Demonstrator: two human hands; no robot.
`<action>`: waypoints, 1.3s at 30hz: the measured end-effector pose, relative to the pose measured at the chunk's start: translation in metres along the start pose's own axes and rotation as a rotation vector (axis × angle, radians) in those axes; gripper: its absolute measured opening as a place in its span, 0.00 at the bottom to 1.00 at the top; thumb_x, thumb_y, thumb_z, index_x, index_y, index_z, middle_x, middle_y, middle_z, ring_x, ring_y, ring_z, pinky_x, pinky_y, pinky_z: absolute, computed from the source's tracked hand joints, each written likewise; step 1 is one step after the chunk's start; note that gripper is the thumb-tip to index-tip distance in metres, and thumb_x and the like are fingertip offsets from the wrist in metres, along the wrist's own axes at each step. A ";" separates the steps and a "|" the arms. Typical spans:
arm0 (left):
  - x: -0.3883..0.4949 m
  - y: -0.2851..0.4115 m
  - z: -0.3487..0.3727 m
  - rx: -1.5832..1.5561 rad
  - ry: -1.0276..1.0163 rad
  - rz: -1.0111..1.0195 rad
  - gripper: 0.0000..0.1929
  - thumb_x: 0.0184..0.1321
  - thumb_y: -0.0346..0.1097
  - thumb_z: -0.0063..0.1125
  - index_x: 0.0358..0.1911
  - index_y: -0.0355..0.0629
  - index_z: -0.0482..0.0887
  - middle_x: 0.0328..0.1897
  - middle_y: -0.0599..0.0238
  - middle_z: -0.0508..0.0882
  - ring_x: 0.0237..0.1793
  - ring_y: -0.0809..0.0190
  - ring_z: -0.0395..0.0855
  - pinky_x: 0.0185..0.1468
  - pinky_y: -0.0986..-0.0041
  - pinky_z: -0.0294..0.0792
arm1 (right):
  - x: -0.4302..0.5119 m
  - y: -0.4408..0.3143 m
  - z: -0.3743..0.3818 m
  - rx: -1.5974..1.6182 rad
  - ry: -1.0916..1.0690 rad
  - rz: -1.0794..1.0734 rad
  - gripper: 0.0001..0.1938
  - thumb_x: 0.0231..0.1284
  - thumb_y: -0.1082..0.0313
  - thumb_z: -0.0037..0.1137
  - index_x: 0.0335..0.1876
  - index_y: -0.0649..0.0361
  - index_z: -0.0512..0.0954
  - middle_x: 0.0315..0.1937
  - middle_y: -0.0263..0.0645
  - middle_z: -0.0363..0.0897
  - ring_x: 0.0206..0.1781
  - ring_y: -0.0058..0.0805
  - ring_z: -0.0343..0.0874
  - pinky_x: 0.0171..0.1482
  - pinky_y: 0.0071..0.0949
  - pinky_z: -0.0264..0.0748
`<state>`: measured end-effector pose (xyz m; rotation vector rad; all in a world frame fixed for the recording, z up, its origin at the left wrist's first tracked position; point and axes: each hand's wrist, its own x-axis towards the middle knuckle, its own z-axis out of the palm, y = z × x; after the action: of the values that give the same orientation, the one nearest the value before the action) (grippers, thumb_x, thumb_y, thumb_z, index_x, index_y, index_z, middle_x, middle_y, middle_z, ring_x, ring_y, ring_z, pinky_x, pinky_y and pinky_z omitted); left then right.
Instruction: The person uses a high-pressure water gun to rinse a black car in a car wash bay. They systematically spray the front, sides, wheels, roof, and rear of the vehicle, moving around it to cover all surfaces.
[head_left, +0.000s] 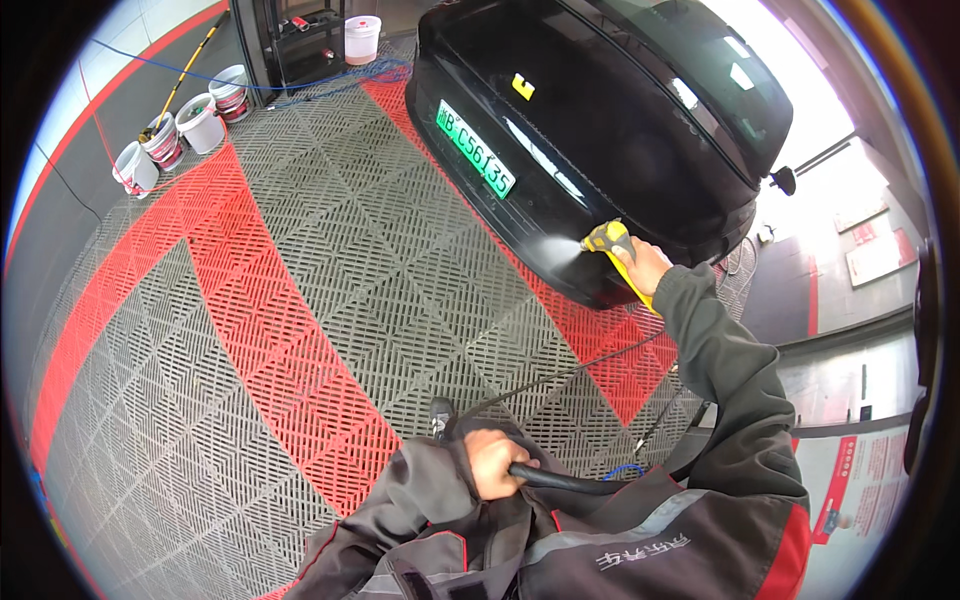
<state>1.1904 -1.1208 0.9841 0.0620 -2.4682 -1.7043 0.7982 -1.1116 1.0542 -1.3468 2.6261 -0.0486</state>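
My right hand (645, 264) grips a yellow and grey spray gun (609, 238) at the rear corner of a black car (540, 97). A white mist (556, 253) comes from its nozzle onto the rear bumper. A yellow part runs down from the gun beneath my wrist. Near my waist, my left hand (495, 463) is closed around a thick black hose (570, 480) that runs across my body to the right. A small yellow object (523, 87) sits on the car's rear panel, above the green licence plate (474, 150).
Several buckets (201, 124) line the wall at upper left, one with a yellow pole (189, 71) in it. A dark shelf (311, 45) and a white bucket (362, 40) stand nearby, with blue hose (382, 71) on the grated floor (390, 277). A thin dark line crosses the floor.
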 end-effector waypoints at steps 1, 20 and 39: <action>0.008 -0.006 -0.012 0.029 0.010 -0.036 0.08 0.51 0.39 0.62 0.23 0.44 0.86 0.20 0.53 0.82 0.25 0.44 0.82 0.30 0.56 0.73 | 0.010 -0.001 0.001 -0.010 -0.019 0.035 0.25 0.70 0.45 0.43 0.52 0.64 0.71 0.37 0.61 0.80 0.46 0.60 0.77 0.49 0.50 0.72; -0.010 -0.116 -0.242 -0.242 0.177 0.155 0.18 0.59 0.38 0.61 0.14 0.40 0.75 0.12 0.53 0.73 0.17 0.44 0.73 0.21 0.57 0.61 | 0.237 -0.343 -0.039 -0.052 -0.026 -0.344 0.27 0.68 0.46 0.45 0.63 0.60 0.67 0.35 0.58 0.81 0.41 0.59 0.80 0.46 0.48 0.76; -0.081 -0.149 -0.365 -0.245 0.139 -0.011 0.10 0.54 0.37 0.62 0.20 0.41 0.82 0.16 0.51 0.77 0.23 0.42 0.78 0.27 0.55 0.68 | 0.317 -0.464 0.008 -0.291 -0.104 -0.225 0.27 0.68 0.41 0.41 0.60 0.55 0.69 0.39 0.57 0.81 0.42 0.58 0.81 0.46 0.50 0.77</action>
<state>1.3143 -1.5030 0.9645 0.1617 -2.1505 -1.9222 0.9906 -1.6397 1.0508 -1.6820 2.4541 0.3757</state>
